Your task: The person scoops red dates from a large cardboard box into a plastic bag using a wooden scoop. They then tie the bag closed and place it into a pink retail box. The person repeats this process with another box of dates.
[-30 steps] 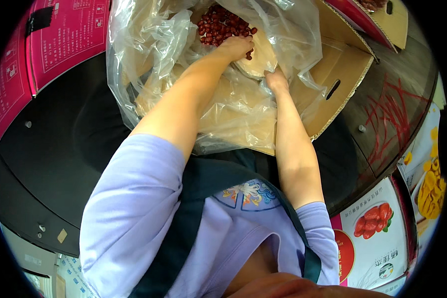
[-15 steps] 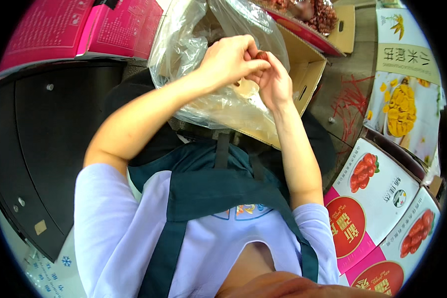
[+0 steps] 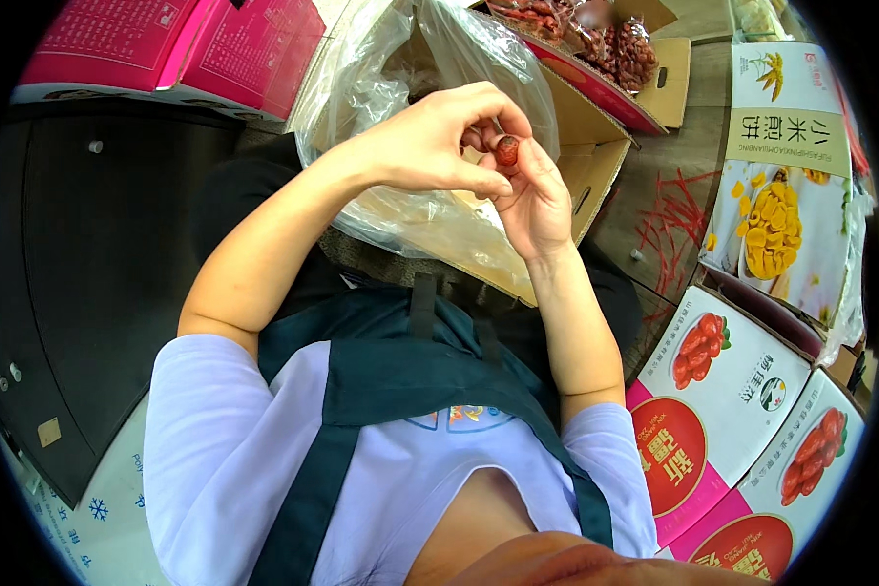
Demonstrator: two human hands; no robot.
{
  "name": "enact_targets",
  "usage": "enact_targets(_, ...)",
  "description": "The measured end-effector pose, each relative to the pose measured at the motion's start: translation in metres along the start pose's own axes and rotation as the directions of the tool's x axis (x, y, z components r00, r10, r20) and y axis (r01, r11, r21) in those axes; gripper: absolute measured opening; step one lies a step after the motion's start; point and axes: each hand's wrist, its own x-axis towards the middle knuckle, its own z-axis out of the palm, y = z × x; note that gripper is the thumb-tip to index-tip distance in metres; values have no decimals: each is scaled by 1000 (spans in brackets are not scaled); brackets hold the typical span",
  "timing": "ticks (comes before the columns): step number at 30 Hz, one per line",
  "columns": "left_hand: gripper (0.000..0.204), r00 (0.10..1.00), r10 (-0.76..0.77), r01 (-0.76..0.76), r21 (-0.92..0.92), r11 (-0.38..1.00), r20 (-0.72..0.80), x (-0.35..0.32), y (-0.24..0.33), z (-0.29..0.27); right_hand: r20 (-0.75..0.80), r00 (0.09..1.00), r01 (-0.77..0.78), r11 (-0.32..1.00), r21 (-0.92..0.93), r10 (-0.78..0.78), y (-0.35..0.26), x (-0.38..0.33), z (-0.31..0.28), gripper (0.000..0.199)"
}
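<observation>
A wrinkled dried red date (image 3: 507, 149) is pinched in the fingertips of my right hand (image 3: 539, 203). Close beside it, my left hand (image 3: 435, 142) curves over with its thumb and fingers apart, and I see nothing held in it. Both hands are above a cardboard box (image 3: 606, 161) lined with a big clear plastic bag (image 3: 337, 117). Dark contents show only dimly inside the bag, partly covered by my left hand and forearm.
Bagged red dates fill another box (image 3: 669, 83) at the far right. Red ties (image 3: 674, 230) lie scattered on the floor. Printed cartons (image 3: 723, 356) stand at the right, a pink carton (image 3: 254, 59) at the far left, and a black cabinet (image 3: 117, 225) below it.
My hands have come slightly nearer to me. The left fingers have opened away from the date, which now shows more fully in my right fingertips. The whole view has shifted a little.
</observation>
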Motion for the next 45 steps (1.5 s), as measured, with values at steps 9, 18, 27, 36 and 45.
enact_targets(9, 14, 959, -281, 260, -258, 931, -47, 2, 1, 0, -40, 997, 58, 996, -72, -61, -10, -7, -2, 25)
enact_targets(18, 12, 986, -130, 123, -71, 990, -108, 1, 6, -1, -85, 987, 110, 965, -238, -133, -11, -11, 2, 24)
enact_targets(27, 10, 995, 50, -38, 130, 991, -92, 0, 5, -8, -45, 997, 44, 970, -239, -56, -11, -10, 1, 26)
enact_targets(36, 16, 977, 210, -191, 266, 945, -47, 1, 6, -9, 66, 997, -40, 997, -71, 45, -15, -9, -4, 28)
enact_targets(45, 24, 998, -54, 44, -366, 930, -17, -2, -4, 9, 102, 995, 21, 999, -42, -17, -16, -12, -4, 28)
